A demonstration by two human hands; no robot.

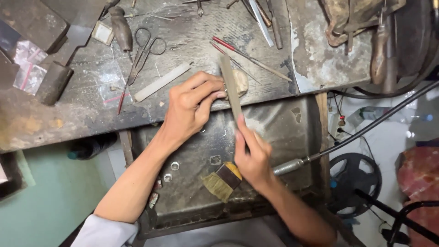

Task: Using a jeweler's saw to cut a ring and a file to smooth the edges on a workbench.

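My right hand [252, 155] grips the lower end of a long flat metal file [230, 87], which slants up over the bench edge. My left hand [191, 106] is closed around a small piece pressed against a pale wooden peg [241, 82] at the bench edge; the piece itself is hidden by my fingers. The file's blade lies against that spot. Below my hands sits a metal catch tray [279, 128], with a short bristle brush [222, 180] lying in it beside my right hand.
On the worn bench [91, 110] lie scissors [145, 51], a pale flat stick [162, 82], a wooden-handled tool [121, 27], red-handled needle files [247, 56] and small plastic bags [28, 64]. A flexible shaft handpiece [292, 165] hangs at right. Small rings [174, 165] rest in the tray.
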